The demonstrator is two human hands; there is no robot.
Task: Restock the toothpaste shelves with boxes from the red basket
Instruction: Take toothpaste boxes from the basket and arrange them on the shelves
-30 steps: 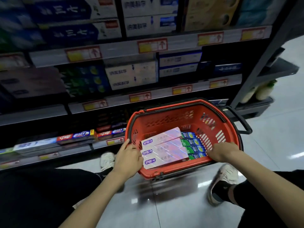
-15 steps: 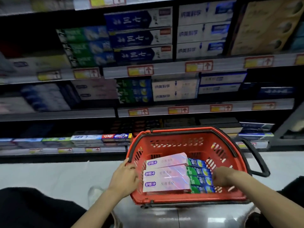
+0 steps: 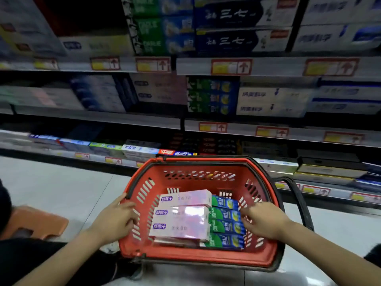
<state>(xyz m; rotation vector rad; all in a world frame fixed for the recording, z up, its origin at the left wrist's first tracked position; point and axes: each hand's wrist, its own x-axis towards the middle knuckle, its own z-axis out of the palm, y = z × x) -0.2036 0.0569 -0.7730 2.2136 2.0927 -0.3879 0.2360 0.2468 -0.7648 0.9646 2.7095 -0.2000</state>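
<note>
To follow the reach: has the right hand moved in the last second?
Yes. The right hand left the near rim of the basket and went inward, toward the green boxes.

The light is even and seems to come from above. The pale floor [image 3: 61,188] shines, with a small white reflection at the lower right. The pink boxes [image 3: 181,221] in the red basket [image 3: 195,259] carry glare on top. The shelves [image 3: 179,65] are blurred, more toward the corners, and their edges bend. The shelf recesses are dark.
</note>
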